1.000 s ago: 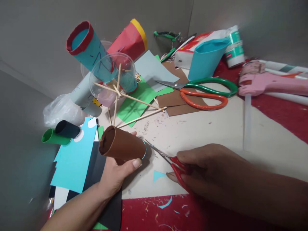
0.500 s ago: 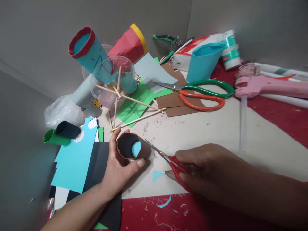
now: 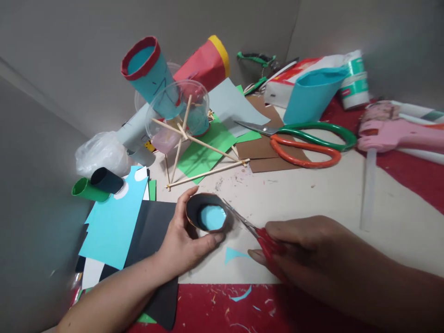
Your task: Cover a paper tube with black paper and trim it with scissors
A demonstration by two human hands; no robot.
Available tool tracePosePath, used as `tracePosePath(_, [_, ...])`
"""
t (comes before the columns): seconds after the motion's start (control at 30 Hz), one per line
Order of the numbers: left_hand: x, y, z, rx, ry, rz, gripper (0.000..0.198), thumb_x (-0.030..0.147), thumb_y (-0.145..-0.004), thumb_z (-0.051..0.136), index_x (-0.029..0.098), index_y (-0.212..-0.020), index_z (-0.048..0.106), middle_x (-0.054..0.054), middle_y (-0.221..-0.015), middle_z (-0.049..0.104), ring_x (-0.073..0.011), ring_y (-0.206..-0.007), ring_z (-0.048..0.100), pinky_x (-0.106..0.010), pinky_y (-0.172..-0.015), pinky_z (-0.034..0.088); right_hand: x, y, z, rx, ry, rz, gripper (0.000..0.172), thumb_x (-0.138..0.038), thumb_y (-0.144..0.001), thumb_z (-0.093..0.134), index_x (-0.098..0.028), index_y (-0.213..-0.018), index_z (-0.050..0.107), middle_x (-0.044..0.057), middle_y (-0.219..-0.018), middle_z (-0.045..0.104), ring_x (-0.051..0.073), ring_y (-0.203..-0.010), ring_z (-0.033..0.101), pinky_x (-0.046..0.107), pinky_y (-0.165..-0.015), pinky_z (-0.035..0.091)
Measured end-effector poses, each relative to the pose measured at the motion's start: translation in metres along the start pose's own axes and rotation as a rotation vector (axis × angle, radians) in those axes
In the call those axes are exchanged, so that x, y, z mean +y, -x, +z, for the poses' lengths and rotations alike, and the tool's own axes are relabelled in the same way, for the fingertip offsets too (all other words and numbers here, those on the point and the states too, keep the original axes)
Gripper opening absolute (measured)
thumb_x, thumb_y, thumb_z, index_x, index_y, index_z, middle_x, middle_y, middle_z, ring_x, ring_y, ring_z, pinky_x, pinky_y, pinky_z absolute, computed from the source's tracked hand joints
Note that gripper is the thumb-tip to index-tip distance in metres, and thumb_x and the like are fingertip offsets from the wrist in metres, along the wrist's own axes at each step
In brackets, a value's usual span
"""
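From the head camera, I see the brown tube (image 3: pixel 207 209) has swung from lying sideways to mouth-up, its blue disc (image 3: pixel 212 217) now showing inside. My left hand (image 3: pixel 180 243) wraps the tube's wall. My right hand (image 3: pixel 305 247) is clenched on the red scissors (image 3: pixel 258 233), the blade tips at the rim just right of that grip. I judge the thin wall could crush under the squeeze, or the tips could nick the left thumb. I count two pairs of scissors, the big green-and-orange pair (image 3: pixel 305 143) well beyond the grip, one pink glue gun (image 3: pixel 391 132), and two small rolls to its left, green roll (image 3: pixel 83 189) and black roll (image 3: pixel 107 180).
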State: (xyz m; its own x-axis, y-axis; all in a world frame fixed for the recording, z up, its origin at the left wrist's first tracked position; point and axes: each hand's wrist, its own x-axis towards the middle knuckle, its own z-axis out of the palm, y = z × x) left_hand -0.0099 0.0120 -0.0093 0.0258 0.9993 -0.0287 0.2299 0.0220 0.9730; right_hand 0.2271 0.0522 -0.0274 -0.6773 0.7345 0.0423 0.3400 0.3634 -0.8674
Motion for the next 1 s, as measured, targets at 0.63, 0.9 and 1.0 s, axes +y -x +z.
tracePosePath(0.63, [0.001,0.008,-0.002,-0.079,0.033,0.084,0.073,0.039,-0.079,0.081,0.026,-0.139,0.042,-0.01,-0.13,0.06,-0.0293,-0.118,0.056,-0.041,-0.099,0.044,0.004,-0.001,0.0,0.223,-0.039,0.094,0.031,-0.048,-0.089,0.061,-0.024,-0.109,0.062,-0.005,-0.055,0.056,0.015,-0.047,0.051,0.027,-0.048,0.045])
tracePosePath(0.9, [-0.002,0.005,-0.005,-0.11,0.2,-0.042,0.069,0.049,-0.079,0.077,0.025,-0.135,0.044,-0.009,-0.116,0.062,-0.025,-0.1,0.058,-0.035,-0.083,0.045,-0.004,-0.008,-0.004,0.177,-0.156,0.133,0.045,-0.049,-0.085,0.065,-0.021,-0.118,0.055,-0.011,-0.052,0.042,0.014,-0.045,0.044,0.027,-0.047,0.041])
tracePosePath(1.0, [-0.001,0.003,-0.005,-0.114,0.23,-0.021,0.062,0.05,-0.08,0.077,0.022,-0.129,0.051,-0.008,-0.116,0.062,-0.0249,-0.101,0.057,-0.034,-0.084,0.045,-0.01,-0.011,-0.009,0.176,-0.143,0.146,0.035,-0.049,-0.083,0.067,-0.02,-0.101,0.06,-0.011,-0.053,0.035,0.013,-0.05,0.038,0.026,-0.051,0.038])
